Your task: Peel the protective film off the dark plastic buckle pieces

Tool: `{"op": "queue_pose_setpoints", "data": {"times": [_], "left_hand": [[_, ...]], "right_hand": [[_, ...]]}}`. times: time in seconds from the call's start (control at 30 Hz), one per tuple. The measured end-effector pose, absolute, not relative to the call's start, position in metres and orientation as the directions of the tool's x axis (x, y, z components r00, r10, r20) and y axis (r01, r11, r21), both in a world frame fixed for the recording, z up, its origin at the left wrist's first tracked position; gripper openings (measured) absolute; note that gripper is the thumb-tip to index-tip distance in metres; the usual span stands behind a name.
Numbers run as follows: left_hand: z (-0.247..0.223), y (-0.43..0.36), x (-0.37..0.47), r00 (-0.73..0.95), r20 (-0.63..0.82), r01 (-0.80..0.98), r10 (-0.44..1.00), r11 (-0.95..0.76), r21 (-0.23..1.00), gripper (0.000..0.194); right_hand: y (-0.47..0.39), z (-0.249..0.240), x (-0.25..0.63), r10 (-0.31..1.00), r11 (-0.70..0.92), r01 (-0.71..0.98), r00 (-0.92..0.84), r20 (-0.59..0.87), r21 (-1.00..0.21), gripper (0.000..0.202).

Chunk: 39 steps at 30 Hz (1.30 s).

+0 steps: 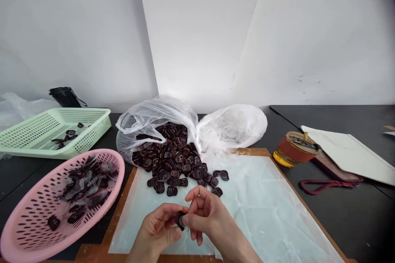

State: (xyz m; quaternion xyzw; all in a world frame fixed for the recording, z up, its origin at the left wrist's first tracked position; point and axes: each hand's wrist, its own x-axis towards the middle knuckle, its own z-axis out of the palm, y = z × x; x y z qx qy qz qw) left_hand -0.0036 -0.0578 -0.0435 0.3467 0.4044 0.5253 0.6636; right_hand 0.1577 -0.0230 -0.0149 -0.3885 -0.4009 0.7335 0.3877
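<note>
My left hand [162, 228] is closed in a pinch round a small dark brown plastic piece [180, 220], low over the white sheet. My right hand [205, 215] meets it there, with its thumb and forefinger closed at the piece's right edge. The fingers hide part of the piece, so its exact kind cannot be made out. Just beyond my hands lies a heap of dark brown buckle-like plastic pieces [173, 164], spilling from a clear plastic bag [154, 111]. A few loose ones [220, 174] lie to the right of the heap.
At left, a pink oval basket [27, 226] holds dark pieces with clear strips. Behind it stands a green basket [89, 137] with a few pieces. A white bag [240, 123], a round amber container [293, 150], a dark red cord [317, 185] and a notebook [352, 152] lie beyond.
</note>
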Motion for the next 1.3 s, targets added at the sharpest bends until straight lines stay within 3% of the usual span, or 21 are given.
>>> {"op": "queue_pose_setpoints", "data": {"times": [0.37, 0.77, 1.1, 1.3], "left_hand": [[-0.046, -0.055, -0.007, 0.094, -0.139, -0.302, 0.986, 0.161, 0.939, 0.031], [-0.052, -0.053, -0.003, 0.085, -0.129, -0.332, 0.988, 0.15, 0.931, 0.032], [-0.048, -0.051, -0.004, 0.056, 0.004, -0.121, 0.998, 0.003, 0.993, 0.03], [-0.037, -0.053, -0.001, -0.002, 0.031, 0.012, 1.0, -0.031, 0.999, 0.027]], "right_hand": [[-0.026, -0.011, 0.156, 0.907, -0.306, -0.198, -0.358, -0.222, -0.931, 0.031], [-0.03, -0.017, 0.155, 0.962, -0.157, -0.126, -0.243, -0.123, -0.98, 0.026], [-0.026, -0.037, 0.156, 0.962, -0.234, -0.375, -0.222, -0.158, -0.897, 0.039], [-0.026, -0.042, 0.155, 0.969, -0.227, -0.389, -0.185, -0.166, -0.893, 0.043]]}}
